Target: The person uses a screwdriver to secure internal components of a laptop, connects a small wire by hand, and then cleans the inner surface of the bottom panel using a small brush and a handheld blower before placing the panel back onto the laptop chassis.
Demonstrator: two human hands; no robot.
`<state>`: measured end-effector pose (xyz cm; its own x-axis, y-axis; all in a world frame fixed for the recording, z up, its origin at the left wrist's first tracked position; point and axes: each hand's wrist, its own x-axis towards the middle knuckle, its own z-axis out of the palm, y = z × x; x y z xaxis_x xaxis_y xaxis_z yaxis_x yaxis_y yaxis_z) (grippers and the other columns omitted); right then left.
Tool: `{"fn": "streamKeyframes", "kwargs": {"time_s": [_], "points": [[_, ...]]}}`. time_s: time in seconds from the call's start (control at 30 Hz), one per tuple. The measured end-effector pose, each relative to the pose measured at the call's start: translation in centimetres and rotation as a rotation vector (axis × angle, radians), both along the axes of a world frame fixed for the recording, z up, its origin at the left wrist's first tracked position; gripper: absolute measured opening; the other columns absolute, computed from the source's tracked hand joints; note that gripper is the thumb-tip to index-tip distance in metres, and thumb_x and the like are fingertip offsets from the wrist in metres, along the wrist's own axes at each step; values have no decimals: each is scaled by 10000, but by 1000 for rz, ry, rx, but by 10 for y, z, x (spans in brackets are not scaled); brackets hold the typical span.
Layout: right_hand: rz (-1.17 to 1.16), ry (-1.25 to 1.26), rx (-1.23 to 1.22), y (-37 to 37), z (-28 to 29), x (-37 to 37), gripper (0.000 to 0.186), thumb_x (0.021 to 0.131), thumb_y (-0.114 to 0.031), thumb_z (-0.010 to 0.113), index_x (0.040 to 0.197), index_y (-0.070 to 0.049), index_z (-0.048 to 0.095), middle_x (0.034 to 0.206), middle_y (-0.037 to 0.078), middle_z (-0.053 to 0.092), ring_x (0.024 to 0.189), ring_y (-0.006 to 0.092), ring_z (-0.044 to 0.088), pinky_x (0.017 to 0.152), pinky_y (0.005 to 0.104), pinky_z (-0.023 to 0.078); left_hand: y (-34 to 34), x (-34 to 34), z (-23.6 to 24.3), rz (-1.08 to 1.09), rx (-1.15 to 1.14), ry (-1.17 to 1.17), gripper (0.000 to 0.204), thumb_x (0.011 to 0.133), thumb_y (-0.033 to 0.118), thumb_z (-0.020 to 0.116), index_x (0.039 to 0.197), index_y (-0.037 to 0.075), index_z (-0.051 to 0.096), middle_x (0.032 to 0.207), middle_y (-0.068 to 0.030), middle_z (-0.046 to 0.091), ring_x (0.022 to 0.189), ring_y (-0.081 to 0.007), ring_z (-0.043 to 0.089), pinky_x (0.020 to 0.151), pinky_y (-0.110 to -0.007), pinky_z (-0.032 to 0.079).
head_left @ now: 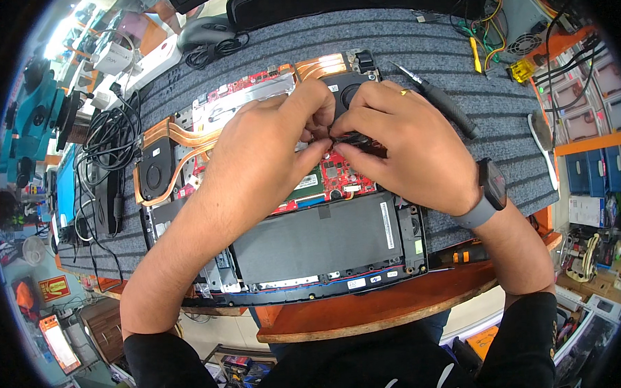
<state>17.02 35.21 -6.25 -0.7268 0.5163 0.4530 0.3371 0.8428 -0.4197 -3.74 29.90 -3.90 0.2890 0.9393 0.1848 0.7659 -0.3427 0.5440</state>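
An opened laptop (413, 238) lies before me, its inside facing up. My left hand (270, 137) and my right hand (408, 138) meet over the red circuit board (334, 169), beside the right cooling fan (347, 88). Fingers and thumbs of both are pinched together, tip to tip, around a small dark part (355, 139) that I cannot make out. Nearer to me sits the flat black battery (306, 243). A green memory module (307, 185) shows below the left thumb. The left cooling fan (155, 169) has copper heat pipes (190, 138) leading from it.
A dark-handled screwdriver (445, 106) rests on the ribbed grey mat (276, 48), right of the laptop. Black cables (107, 137) lie bundled at left. A mouse (206, 32) is at the back, a white-handled brush (544, 142) at far right. The wooden table edge (371, 316) runs close to me.
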Motion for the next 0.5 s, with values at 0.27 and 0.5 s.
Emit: {"fn": "streamKeyframes", "kwargs": {"time_s": [0.27, 0.5], "points": [[-84, -3, 14, -5, -1, -9, 214, 770, -123, 783, 931, -51, 661, 908, 72, 592, 872, 292, 616, 766, 406, 503, -1, -1, 6, 148, -233, -281, 299, 823, 2, 762, 990, 22, 515, 835, -63, 688, 825, -99, 673, 785, -268, 529], [-68, -21, 54, -9, 2, -12, 157, 776, -94, 766, 894, -51, 671, 904, 75, 587, 863, 287, 615, 749, 402, 494, -2, -6, 5, 157, -293, -324, 291, 816, -25, 761, 962, 22, 514, 837, -54, 681, 841, -93, 665, 816, -259, 527]]}}
